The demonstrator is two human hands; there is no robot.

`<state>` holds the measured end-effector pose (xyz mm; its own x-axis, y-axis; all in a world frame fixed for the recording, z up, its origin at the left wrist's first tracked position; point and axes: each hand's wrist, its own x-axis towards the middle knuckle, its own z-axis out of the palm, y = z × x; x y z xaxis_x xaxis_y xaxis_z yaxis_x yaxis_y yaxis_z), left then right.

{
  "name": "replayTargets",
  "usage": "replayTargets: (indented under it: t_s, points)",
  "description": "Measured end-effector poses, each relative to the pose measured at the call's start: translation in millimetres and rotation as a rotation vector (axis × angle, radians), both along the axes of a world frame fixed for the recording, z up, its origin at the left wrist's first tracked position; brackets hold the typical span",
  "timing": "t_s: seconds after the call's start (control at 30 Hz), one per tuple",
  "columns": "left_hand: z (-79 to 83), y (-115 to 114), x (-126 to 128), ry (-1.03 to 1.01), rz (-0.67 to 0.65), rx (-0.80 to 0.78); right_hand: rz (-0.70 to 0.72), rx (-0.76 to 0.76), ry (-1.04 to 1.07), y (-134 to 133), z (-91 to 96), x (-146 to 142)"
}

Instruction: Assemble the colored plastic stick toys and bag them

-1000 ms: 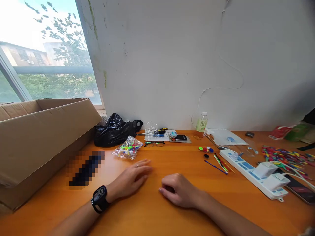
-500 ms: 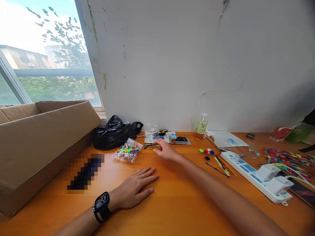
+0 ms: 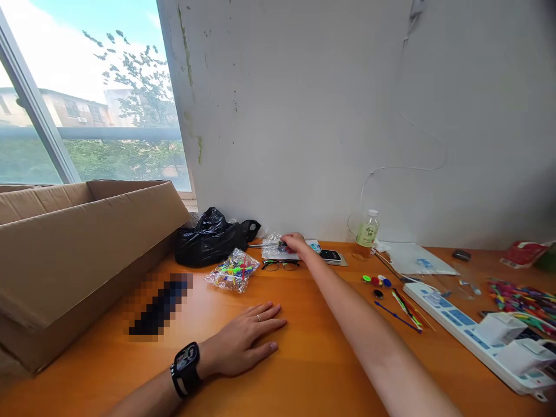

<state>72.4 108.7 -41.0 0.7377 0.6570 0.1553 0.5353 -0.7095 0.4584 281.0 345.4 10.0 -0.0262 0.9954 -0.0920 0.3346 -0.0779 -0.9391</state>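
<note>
My left hand [image 3: 243, 340] lies flat on the wooden table with its fingers stretched out, a ring and a black watch [image 3: 186, 360] on that arm. My right hand [image 3: 296, 244] reaches to the back of the table, fingers curled down at a small dark item beside a clear plastic wrapper [image 3: 271, 248]. What its fingertips hold is too small to make out. Just in front of it rest folded-open eyeglasses [image 3: 280, 265]. A clear bag of colourful plastic pieces [image 3: 234, 270] sits to the left, and a dark phone-like device [image 3: 330, 255] to the right.
A large cardboard box [image 3: 91, 243] and a black plastic bag [image 3: 215, 237] stand at left. A labelled bottle [image 3: 367, 234] is by the wall. At right are coloured discs [image 3: 376, 281], thin plastic sticks [image 3: 399, 310], a white power strip [image 3: 456, 324] and a colourful pile [image 3: 521, 298].
My right hand has moved farther back, from over the eyeglasses to the items behind them, leaving the glasses uncovered. My left hand stays flat on the table. The view has shifted slightly.
</note>
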Motion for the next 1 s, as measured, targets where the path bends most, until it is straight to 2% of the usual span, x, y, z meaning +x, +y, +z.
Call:
replayTargets:
  t_s: [0.17,0.27,0.37,0.47,0.5,0.57,0.67,0.73,0.8,0.87,0.93,1.0]
  points:
    - [-2.0,-0.5,0.2,-0.017,-0.005,-0.006,-0.020,0.090,0.080,-5.3,9.4,7.4]
    - [-2.2,-0.3,1.5,-0.103,0.030,0.009,-0.023,0.155,0.113,-23.1,15.3,23.5]
    - [-3.0,3.4,0.9,-0.278,0.188,0.105,0.005,0.198,0.121,-62.2,6.8,46.6]
    - [-3.9,5.3,0.5,-0.490,0.419,0.353,0.095,0.189,0.085,-118.9,-18.3,72.9]
    - [-3.3,3.6,1.9,-0.537,0.448,0.430,0.126,0.175,0.067,-138.9,-28.0,81.4]
    - [0.2,-5.1,8.6,-0.548,0.376,0.478,0.173,0.147,0.027,-176.2,-44.4,96.3]
    - [9.5,-26.7,26.1,-0.414,0.077,0.264,0.392,0.316,-0.248,-216.7,-53.6,108.1]
    - [12.9,-39.6,37.0,-0.279,-0.103,0.148,0.460,0.457,-0.410,-231.5,-50.5,107.7]
    - [10.7,-46.3,43.3,-0.164,-0.155,0.100,0.437,0.599,-0.519,-238.8,-45.8,103.2]
    - [4.6,-46.3,44.8,-0.082,-0.168,0.084,0.398,0.676,-0.575,-242.6,-45.3,98.1]
    - [-0.8,-42.9,43.8,-0.042,-0.177,0.072,0.464,0.663,-0.602,-246.3,-50.7,94.9]
    - [-1.5,-39.4,42.0,-0.049,-0.182,0.065,0.610,0.574,-0.610,-250.6,-58.7,94.5]
